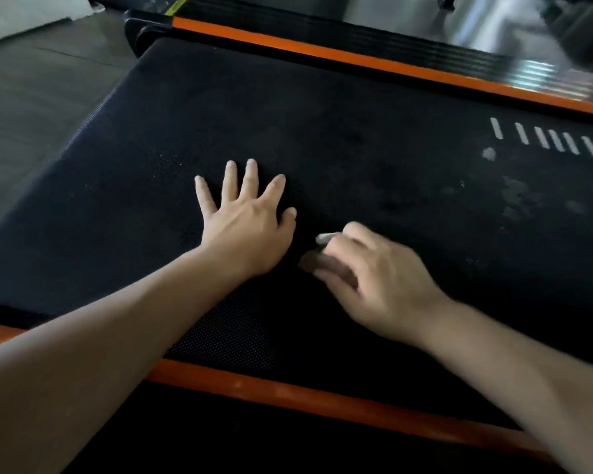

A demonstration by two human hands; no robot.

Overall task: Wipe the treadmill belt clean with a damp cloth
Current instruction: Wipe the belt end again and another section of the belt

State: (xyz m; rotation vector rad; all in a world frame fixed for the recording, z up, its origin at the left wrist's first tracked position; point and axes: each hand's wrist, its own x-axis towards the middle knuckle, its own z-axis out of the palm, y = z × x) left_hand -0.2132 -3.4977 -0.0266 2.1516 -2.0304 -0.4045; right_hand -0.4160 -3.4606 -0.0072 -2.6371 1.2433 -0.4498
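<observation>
Beyond the left edge of the treadmill belt [356, 148] we saw only dark floor [31, 97]. Our left hand [245, 227] lay flat on the belt's left half, roughly midway between the near orange rail [288, 395] and the far orange rail [356, 59]. Its fingers were straight and spread, grasping nothing, and we judged it to be bracing us. Just to its right, and apart from it, a small pale corner of the cloth [323, 238] showed on the belt. The rest was bunched out of sight under our right hand [367, 278], whose fingers were curled round it and seemed to press it to the belt towards the near rail. That hand was blurred, so we could not tell how much cloth it held, nor whether the cloth was damp. To do this stroke well, we thought it best to open the cloth out under a flatter palm. It should then be drawn in long overlapping passes from rail to rail, with steady pressure so the textured surface gave up its dust. The braced hand would need to stay off the patches already wiped. The worst dirt seemed to lie further right, where grey smudges [521, 200] marked the belt below a row of white stripes [558, 140] near the right edge. We judged the passes should work that way. As for containers, we saw no bucket, basin or bottle anywhere, so rinsing would call for something out of view.
</observation>
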